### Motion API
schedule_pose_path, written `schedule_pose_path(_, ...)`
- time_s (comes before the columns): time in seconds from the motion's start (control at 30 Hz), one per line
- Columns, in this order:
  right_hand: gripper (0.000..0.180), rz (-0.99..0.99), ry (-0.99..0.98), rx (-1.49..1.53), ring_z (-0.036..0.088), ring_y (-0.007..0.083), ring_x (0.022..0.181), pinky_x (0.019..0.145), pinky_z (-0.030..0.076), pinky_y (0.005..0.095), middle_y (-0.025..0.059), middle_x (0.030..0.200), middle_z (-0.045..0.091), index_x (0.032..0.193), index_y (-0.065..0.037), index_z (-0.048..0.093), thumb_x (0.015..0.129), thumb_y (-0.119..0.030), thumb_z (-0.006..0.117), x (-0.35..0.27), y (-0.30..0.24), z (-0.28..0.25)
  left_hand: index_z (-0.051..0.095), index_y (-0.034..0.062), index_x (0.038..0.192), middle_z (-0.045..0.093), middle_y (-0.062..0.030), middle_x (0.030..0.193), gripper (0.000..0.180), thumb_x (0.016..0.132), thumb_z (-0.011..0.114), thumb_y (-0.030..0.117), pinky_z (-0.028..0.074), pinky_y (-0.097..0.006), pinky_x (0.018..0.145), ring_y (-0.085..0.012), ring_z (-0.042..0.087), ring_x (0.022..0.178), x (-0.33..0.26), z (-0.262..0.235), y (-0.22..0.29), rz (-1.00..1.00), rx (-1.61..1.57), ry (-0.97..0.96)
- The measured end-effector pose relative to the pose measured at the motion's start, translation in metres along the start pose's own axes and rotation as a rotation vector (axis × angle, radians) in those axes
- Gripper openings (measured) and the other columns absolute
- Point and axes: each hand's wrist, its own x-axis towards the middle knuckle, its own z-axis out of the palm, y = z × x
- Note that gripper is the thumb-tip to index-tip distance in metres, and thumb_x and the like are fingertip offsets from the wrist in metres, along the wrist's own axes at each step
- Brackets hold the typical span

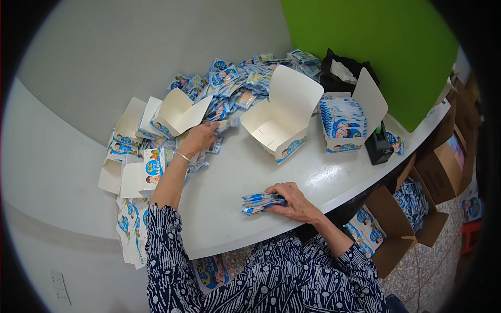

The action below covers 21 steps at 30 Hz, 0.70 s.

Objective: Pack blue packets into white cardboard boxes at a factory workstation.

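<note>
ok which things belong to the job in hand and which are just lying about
Likely in the job:
packets in right hand
blurred packet at left hand
loose packet pile
middle open box
packet-filled box

Likely lying about:
black bag
red item

1. My right hand [296, 203] grips a packet stack [262, 202] over the near edge of the table [219, 224].
2. My left hand [201, 138], ahead and left of that grip, holds a packet [227, 125].
3. Beyond my left hand: packet pile [224, 78], spreading rightward behind the open box [291, 148].
4. Said open box stands ahead of my right grip; the filled box [345, 147], packets inside, stands to its right.
5. Right of the filled box: tabletop device [379, 146]. Behind it: bag [327, 81].
6. Left of my left hand: clustered boxes [177, 108].
7. Right of my right grip, below table level: floor carton [432, 229] containing loose packets [412, 203].
</note>
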Motion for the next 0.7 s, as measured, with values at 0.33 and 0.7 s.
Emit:
schedule_pose_path(0.33, 0.04, -0.118, 0.035, -0.002, 0.051, 0.0218, 0.106, 0.097, 0.031, 0.0335, 0.0054, 0.116, 0.059, 0.114, -0.01, 0.056, 0.076, -0.019, 0.068, -0.002, 0.01, -0.004, 0.048, 0.0136, 0.132, 0.052, -0.0159, 0.127, 0.058, 0.08, 0.069, 0.026, 0.053, -0.044, 0.077, -0.0362, 0.053, 0.113, -0.1, -0.027, 0.132, 0.254, 0.041, 0.095)
schedule_pose_path(0.7, 0.04, -0.156, 0.02, -0.05, 0.053, 0.0215, 0.107, 0.098, 0.031, 0.0341, 0.0054, 0.112, 0.06, 0.113, -0.01, 0.056, 0.076, -0.021, 0.068, 0.001, 0.007, -0.001, 0.051, 0.0142, 0.127, 0.051, -0.0124, 0.127, 0.059, 0.073, 0.072, 0.015, 0.038, -0.047, 0.098, -0.0363, 0.044, 0.121, -0.071, -0.023, 0.14, 0.521, -0.016, 0.011)
